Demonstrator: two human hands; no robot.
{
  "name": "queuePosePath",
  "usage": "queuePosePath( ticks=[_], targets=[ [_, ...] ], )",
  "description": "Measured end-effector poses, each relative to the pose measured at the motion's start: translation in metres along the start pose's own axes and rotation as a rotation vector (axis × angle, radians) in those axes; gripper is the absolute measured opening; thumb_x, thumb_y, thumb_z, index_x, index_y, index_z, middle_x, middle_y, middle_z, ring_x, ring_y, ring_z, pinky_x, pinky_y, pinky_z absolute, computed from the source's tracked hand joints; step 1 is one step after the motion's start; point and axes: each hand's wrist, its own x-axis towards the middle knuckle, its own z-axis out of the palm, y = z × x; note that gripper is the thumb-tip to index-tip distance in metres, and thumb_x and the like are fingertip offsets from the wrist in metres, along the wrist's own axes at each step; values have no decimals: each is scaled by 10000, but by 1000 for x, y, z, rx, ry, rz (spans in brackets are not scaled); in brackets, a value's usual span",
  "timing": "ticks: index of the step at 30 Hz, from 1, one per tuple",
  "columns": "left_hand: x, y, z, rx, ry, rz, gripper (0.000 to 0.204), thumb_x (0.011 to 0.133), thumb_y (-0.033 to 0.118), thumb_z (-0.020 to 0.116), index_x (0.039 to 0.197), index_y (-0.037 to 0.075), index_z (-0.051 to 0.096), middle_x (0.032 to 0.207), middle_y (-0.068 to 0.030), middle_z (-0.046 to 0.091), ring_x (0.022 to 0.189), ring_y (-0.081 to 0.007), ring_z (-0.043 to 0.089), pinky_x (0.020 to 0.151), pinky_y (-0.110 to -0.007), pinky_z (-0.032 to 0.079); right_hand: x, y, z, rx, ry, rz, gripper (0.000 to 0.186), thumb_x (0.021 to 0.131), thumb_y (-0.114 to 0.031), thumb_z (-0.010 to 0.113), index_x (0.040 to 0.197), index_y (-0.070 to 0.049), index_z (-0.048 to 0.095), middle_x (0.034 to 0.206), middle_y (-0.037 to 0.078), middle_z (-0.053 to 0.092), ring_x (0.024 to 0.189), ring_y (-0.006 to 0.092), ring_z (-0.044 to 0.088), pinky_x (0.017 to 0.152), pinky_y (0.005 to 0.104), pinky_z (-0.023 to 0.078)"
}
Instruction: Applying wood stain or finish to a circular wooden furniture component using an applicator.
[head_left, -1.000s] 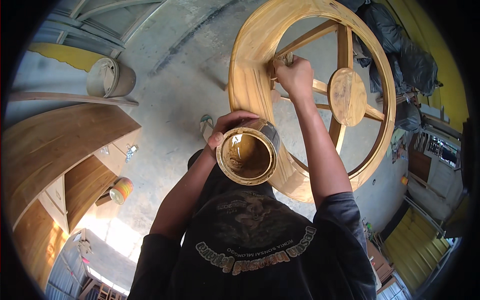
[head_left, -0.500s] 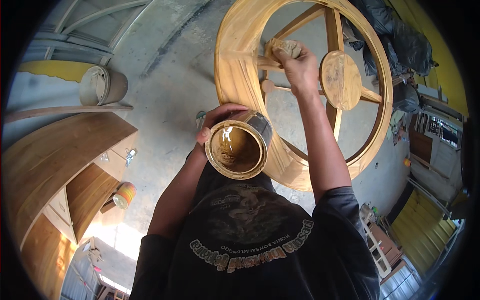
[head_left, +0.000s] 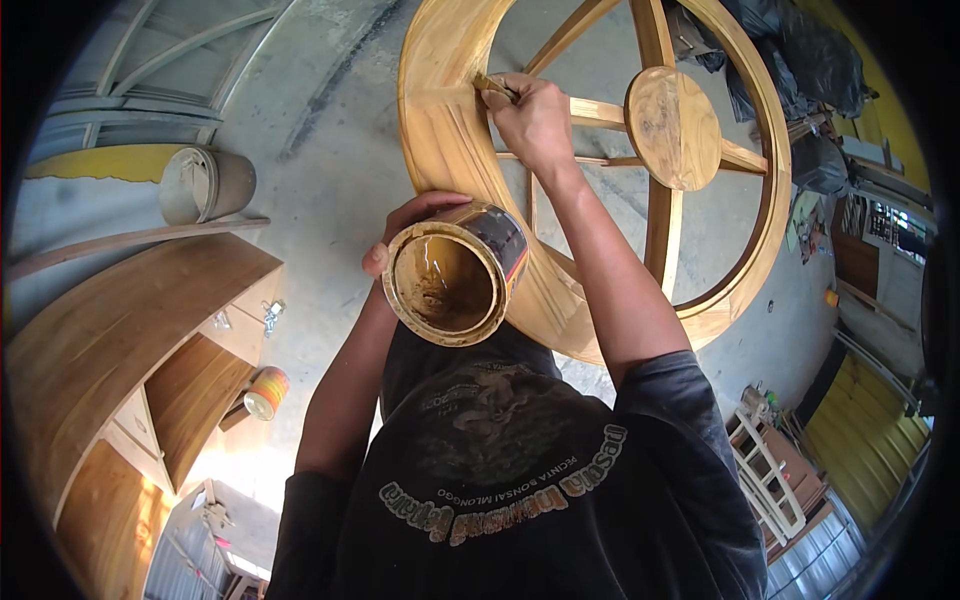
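My left hand (head_left: 408, 222) is wrapped round an open metal can (head_left: 508, 240), tilted so that its mouth faces me. Inside it is a glossy brown liquid (head_left: 445, 285), and dried brown residue coats the rim. My right hand (head_left: 535, 122) pinches a crumpled, brown-stained cloth (head_left: 490, 86) against the inner edge of a large round wooden frame (head_left: 450, 165). This frame has a broad ring, with wooden spokes running to a round centre disc (head_left: 676, 128). Most of the cloth is hidden by my fingers.
At left stands a curved wooden cabinet (head_left: 140, 285) with open compartments. A grey bucket (head_left: 225, 187) rests near a wooden board, and a small orange-yellow can (head_left: 267, 393) sits beside the cabinet. Black plastic bags (head_left: 810, 75) are piled at the far right, beyond the frame.
My right hand has moved left with the cloth, from over a spoke to the ring's inner edge. The can has shifted slightly left.
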Motion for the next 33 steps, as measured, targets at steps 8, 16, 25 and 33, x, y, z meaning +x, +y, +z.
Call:
queuePosePath(
  ticks=[8,16,25,33],
  targets=[
    [-2,0,1,60,18,-12,1284,571,901,560,1273,-171,476,1195,-295,622,1090,-347,654,995,-446,521,-12,8,-42,-44,-450,42,165,905,-138,656,993,-17,728,700,48,671,600,108,559,621,310,477],
    [-5,-8,5,43,39,102,1127,679,775,567,1283,-172,470,1188,-274,632,1082,-311,652,983,-413,508,-15,10,-28,-246,62,-551,200,805,-13,637,1001,7,666,975,155,692,774,296,619,744,378,524],
    [-5,-9,5,107,84,120,1177,659,812,510,1268,-195,468,1195,-310,612,1101,-349,644,994,-424,505,-20,6,0,-473,41,-837,364,744,14,623,1095,-30,707,1085,138,693,1012,322,595,881,377,513],
    [-10,-13,3,-30,40,149,1093,681,745,627,1277,-162,501,1179,-222,645,1084,-268,644,994,-379,491,1,-14,-15,-634,-266,-701,284,738,-34,629,1003,-49,731,918,147,704,952,326,609,856,379,497]
  ],
)
